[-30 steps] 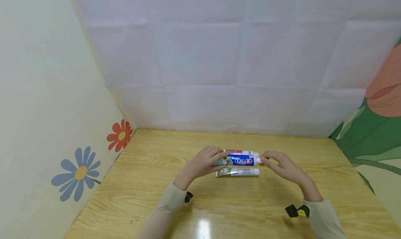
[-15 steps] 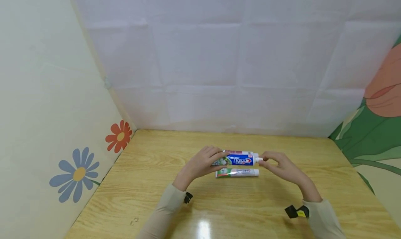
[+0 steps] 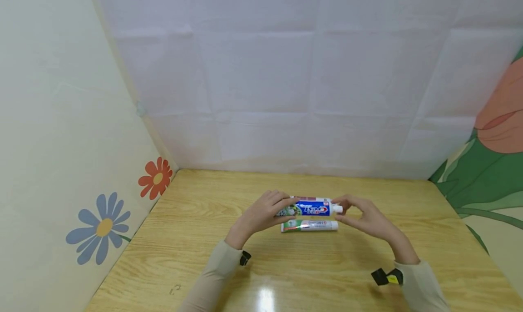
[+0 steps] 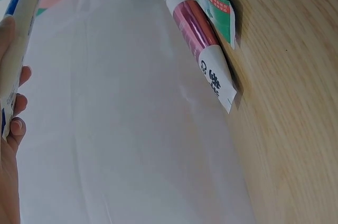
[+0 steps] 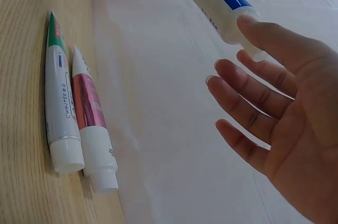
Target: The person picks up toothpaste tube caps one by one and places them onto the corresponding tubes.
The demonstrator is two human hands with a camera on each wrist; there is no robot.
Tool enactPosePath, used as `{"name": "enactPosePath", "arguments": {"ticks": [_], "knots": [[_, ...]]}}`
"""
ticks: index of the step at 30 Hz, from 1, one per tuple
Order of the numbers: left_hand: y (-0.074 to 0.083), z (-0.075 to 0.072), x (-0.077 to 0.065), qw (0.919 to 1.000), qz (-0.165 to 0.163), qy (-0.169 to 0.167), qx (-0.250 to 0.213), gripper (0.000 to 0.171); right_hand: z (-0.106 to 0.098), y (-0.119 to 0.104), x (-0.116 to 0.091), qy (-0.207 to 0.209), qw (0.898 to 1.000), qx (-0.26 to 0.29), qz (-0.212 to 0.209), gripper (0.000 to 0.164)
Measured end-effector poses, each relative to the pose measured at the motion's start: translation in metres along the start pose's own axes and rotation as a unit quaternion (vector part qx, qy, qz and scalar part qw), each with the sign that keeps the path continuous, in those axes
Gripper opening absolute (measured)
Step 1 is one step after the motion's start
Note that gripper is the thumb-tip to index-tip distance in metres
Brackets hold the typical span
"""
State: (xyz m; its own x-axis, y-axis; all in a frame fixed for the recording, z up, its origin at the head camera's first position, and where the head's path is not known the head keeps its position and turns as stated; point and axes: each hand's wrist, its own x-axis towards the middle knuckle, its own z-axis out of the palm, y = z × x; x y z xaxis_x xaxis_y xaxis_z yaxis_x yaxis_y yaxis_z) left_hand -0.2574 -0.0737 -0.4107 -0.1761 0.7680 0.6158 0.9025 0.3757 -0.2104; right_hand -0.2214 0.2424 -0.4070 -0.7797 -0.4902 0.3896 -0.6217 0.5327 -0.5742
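My left hand grips a blue, white and green Crest toothpaste tube by its tail half, thumb on the near side and fingers over the far side. The tube lies level above the table, its white cap pointing right. Around that cap my right hand holds its thumb and forefinger apart. In the right wrist view the thumb overlaps the tube's shoulder, while the other fingers spread loosely below. Beneath lie a green-and-white toothpaste tube and a pink-and-white one, partly hidden in the head view.
The wooden table meets a white sheet-covered wall at the back. A cream wall with painted flowers stands on the left, and a wall with a painted tulip on the right.
My right thumb and forefinger have gone from pinching the cap to spreading apart around it, with the forefinger shifted left toward the tube's shoulder. The left hand and tube have hardly moved.
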Motion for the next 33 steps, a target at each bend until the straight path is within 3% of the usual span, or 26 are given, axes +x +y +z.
{"name": "enactPosePath", "arguments": {"ticks": [9,18,21,29,33], "knots": [[0.000,-0.001,0.001,1.0000,0.004,0.000,0.001,0.055,-0.003,-0.014,0.001,0.036,0.999,-0.003,-0.030,0.028],[0.001,-0.001,0.000,1.0000,0.003,-0.004,0.003,0.055,-0.014,-0.041,0.002,0.024,1.000,-0.006,-0.015,0.022],[0.000,-0.001,0.000,0.9999,0.002,-0.009,0.004,0.054,-0.013,-0.039,0.002,0.021,1.000,-0.005,-0.015,0.021],[0.000,-0.001,-0.001,0.9999,0.003,-0.015,0.008,0.050,-0.001,-0.005,0.000,0.016,1.000,-0.005,-0.013,0.019],[0.000,-0.001,0.000,0.9999,0.004,-0.014,0.007,0.048,-0.001,-0.001,0.000,0.008,1.000,-0.003,-0.010,0.014]]}}
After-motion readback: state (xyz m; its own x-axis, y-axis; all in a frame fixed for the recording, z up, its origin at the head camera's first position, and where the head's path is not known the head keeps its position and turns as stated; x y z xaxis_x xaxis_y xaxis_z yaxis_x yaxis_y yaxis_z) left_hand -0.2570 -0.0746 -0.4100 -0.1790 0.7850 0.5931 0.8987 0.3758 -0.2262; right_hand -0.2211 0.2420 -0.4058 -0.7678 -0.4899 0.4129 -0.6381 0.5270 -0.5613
